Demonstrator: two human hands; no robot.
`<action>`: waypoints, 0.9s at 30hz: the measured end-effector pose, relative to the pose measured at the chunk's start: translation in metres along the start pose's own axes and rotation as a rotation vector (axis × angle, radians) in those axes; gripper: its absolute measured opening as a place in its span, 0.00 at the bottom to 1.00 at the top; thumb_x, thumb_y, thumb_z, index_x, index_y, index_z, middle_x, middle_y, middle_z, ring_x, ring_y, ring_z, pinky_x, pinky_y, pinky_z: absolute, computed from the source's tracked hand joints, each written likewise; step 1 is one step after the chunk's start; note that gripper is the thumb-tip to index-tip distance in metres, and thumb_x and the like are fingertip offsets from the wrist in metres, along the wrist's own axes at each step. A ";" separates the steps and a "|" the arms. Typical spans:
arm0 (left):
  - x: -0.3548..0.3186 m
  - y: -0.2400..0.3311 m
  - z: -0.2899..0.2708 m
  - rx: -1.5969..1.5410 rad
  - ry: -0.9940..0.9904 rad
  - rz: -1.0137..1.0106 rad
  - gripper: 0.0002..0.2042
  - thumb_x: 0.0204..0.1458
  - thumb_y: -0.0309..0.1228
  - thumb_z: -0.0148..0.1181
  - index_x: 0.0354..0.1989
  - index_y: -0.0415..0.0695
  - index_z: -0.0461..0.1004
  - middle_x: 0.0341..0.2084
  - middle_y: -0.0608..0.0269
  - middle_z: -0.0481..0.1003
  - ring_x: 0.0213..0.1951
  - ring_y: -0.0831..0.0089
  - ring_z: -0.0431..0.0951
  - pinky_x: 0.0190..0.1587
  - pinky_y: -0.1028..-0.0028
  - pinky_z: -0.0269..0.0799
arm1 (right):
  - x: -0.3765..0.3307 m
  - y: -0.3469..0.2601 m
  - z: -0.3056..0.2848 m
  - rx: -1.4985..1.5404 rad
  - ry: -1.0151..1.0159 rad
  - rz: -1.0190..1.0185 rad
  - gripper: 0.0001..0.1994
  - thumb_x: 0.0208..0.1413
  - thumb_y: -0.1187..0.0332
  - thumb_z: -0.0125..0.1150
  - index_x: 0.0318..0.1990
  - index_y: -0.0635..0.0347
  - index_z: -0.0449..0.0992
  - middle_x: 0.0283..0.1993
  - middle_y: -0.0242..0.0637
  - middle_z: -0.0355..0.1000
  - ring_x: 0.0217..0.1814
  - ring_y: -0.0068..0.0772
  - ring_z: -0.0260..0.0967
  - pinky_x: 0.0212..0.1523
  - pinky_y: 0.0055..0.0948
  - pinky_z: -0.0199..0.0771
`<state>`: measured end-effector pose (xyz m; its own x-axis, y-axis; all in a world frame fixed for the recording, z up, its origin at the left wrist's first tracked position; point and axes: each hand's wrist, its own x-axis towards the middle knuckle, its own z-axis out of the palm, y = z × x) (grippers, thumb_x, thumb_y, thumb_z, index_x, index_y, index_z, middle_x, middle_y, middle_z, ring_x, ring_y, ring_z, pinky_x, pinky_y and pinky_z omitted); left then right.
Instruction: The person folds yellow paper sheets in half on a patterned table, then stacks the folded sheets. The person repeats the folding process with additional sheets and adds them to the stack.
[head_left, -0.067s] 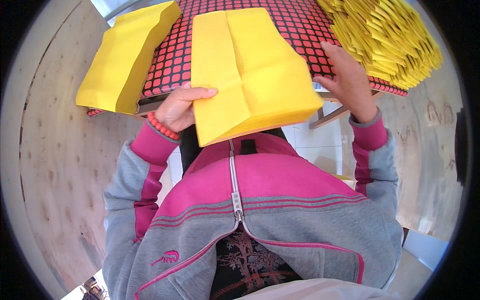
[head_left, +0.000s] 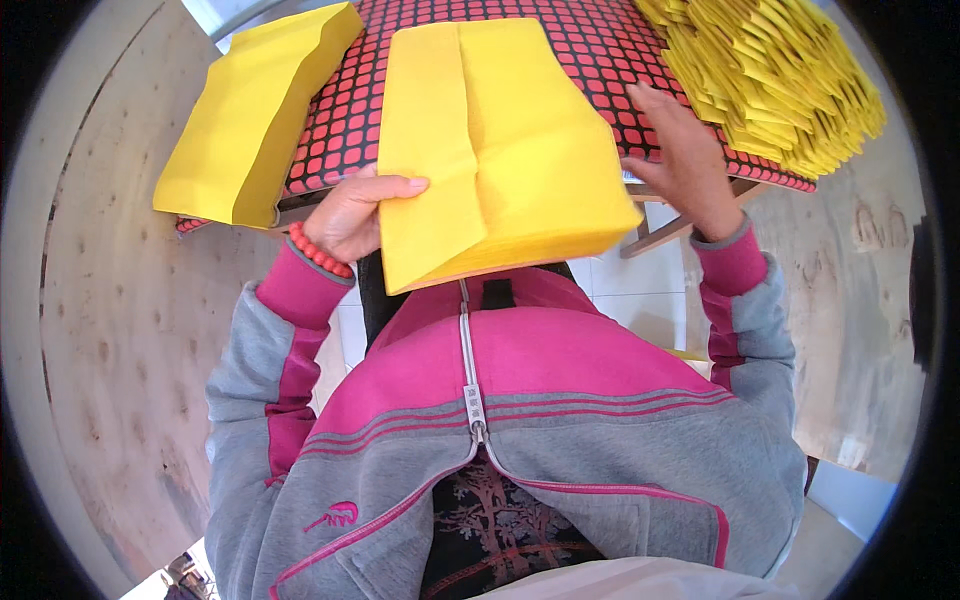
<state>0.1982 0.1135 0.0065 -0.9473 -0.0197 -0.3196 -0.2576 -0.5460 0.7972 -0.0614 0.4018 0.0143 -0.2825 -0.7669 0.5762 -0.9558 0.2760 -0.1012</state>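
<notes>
A thick stack of yellow paper is held over my lap at the table's near edge, its top sheet creased lengthwise. My left hand grips the stack's left edge, thumb on top and the other fingers hidden beneath. My right hand is open, thumb and fingers apart, just beyond the stack's right edge; whether the thumb touches the paper I cannot tell. On the table's left lies another block of yellow paper, bent along its length.
A large heap of folded yellow paper pieces covers the table's right end. Red-and-black checked cloth covers the table. Wooden boards stand at the left and right. A wooden table leg slants beneath the right side.
My right hand has shifted slightly left, toward the stack. The stack and my left hand have moved a little to the left.
</notes>
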 end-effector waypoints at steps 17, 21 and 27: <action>0.164 0.161 -0.055 1.056 -0.260 -0.261 0.24 0.53 0.27 0.70 0.59 0.37 0.73 0.49 0.59 0.81 0.45 0.74 0.83 0.51 0.69 0.80 | 0.034 -0.082 0.086 0.069 0.187 -0.466 0.12 0.52 0.70 0.61 0.45 0.60 0.78 0.53 0.40 0.78 0.54 0.38 0.79 0.53 0.34 0.80; 0.208 0.176 -0.050 1.718 -0.290 0.018 0.30 0.45 0.29 0.71 0.60 0.35 0.73 0.47 0.60 0.81 0.48 0.72 0.80 0.53 0.70 0.77 | 0.054 -0.110 0.102 0.103 0.122 -0.289 0.11 0.48 0.70 0.61 0.40 0.61 0.76 0.47 0.42 0.78 0.49 0.37 0.79 0.47 0.32 0.80; 0.172 0.144 -0.040 2.034 0.006 0.478 0.26 0.55 0.31 0.64 0.63 0.38 0.72 0.56 0.48 0.78 0.58 0.58 0.78 0.62 0.67 0.71 | 0.062 -0.118 0.111 0.125 0.058 -0.206 0.11 0.47 0.71 0.61 0.40 0.61 0.75 0.46 0.42 0.78 0.45 0.38 0.80 0.41 0.33 0.81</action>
<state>0.0056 -0.0023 0.0459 -0.9883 0.1483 0.0362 0.1513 0.9834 0.1005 0.0252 0.2575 -0.0276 -0.0792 -0.7640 0.6404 -0.9964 0.0412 -0.0742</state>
